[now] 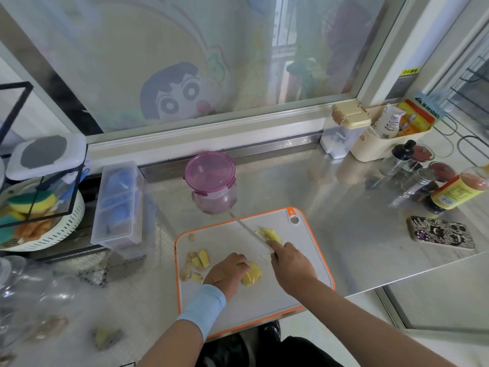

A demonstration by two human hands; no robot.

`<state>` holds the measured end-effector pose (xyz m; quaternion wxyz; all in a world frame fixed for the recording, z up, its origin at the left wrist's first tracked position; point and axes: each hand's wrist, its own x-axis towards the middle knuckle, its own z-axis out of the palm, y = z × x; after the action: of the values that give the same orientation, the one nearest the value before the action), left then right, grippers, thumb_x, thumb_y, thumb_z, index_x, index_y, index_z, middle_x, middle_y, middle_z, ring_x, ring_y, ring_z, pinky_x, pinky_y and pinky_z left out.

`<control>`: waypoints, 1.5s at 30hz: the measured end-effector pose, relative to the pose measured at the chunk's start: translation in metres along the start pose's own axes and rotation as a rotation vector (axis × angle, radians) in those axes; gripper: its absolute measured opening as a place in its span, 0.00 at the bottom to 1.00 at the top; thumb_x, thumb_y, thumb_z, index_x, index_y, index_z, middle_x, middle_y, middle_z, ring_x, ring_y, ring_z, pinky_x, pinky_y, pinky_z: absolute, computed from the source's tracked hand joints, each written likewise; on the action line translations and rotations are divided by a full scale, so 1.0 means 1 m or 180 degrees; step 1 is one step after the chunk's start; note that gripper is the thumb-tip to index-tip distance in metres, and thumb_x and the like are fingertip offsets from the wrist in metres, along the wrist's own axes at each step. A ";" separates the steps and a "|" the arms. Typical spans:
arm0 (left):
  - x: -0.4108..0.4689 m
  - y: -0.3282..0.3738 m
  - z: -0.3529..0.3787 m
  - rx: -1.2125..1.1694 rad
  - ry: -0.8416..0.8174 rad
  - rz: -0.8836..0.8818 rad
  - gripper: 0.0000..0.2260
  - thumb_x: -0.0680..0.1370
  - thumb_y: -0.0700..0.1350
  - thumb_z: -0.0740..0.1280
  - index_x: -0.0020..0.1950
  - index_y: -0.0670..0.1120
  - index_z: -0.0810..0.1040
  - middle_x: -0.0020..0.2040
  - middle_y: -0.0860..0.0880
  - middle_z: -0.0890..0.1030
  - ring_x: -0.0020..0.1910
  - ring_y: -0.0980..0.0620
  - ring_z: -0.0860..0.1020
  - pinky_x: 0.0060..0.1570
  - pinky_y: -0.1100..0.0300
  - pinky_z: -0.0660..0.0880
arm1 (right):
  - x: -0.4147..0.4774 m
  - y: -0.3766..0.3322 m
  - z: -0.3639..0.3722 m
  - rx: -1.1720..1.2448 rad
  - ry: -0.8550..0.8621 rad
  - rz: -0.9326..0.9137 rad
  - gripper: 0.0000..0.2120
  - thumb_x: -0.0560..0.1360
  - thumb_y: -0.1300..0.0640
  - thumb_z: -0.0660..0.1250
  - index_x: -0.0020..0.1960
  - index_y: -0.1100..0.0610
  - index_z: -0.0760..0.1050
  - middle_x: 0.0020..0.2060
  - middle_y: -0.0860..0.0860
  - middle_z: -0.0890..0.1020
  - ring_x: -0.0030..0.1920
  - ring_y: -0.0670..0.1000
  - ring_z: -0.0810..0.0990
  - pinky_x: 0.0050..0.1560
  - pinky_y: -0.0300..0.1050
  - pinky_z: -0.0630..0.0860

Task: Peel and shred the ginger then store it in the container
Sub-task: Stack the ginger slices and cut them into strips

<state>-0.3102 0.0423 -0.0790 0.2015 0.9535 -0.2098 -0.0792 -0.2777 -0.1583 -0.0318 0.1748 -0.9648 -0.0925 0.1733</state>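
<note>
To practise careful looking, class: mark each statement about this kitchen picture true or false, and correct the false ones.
1. The container has its lid on. True.
2. The right hand holds a peeler. False: it holds a knife.
3. The left hand holds ginger on the board. True.
4. The phone lies on the board. False: it lies on the counter, to the right of the board.

A pale blue cuff (203, 304) wraps one wrist (left)
</note>
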 end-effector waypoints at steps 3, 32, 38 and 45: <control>0.006 -0.003 0.002 0.0152 -0.0055 0.0221 0.21 0.53 0.35 0.79 0.41 0.49 0.82 0.45 0.53 0.78 0.47 0.58 0.71 0.28 0.65 0.75 | -0.011 0.003 0.013 -0.0007 -0.0109 0.0026 0.18 0.84 0.52 0.53 0.73 0.44 0.65 0.54 0.55 0.74 0.53 0.60 0.77 0.48 0.50 0.73; 0.002 0.004 0.018 0.0311 -0.0004 0.0138 0.10 0.73 0.41 0.64 0.51 0.44 0.82 0.52 0.49 0.80 0.48 0.48 0.80 0.35 0.63 0.74 | -0.033 -0.006 0.028 -0.0079 -0.0400 0.0120 0.20 0.85 0.49 0.48 0.76 0.39 0.60 0.47 0.49 0.79 0.47 0.54 0.80 0.48 0.49 0.78; -0.002 0.000 0.024 0.0103 0.0158 0.0361 0.20 0.63 0.36 0.78 0.53 0.49 0.83 0.52 0.50 0.82 0.54 0.50 0.79 0.38 0.57 0.81 | -0.044 -0.008 0.032 -0.0081 -0.0341 0.0058 0.19 0.84 0.48 0.49 0.74 0.40 0.61 0.45 0.49 0.78 0.44 0.55 0.79 0.47 0.50 0.78; -0.002 0.000 0.023 -0.0393 0.0326 0.0214 0.22 0.64 0.34 0.78 0.54 0.51 0.83 0.55 0.56 0.78 0.57 0.56 0.74 0.44 0.57 0.81 | -0.054 -0.001 0.031 -0.0481 -0.0487 0.0211 0.21 0.85 0.55 0.51 0.76 0.41 0.56 0.47 0.50 0.75 0.42 0.56 0.80 0.42 0.49 0.78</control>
<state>-0.3179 0.0351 -0.0999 0.2730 0.9344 -0.2259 -0.0363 -0.3388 -0.1613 -0.0424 0.0883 -0.9617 -0.0864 0.2446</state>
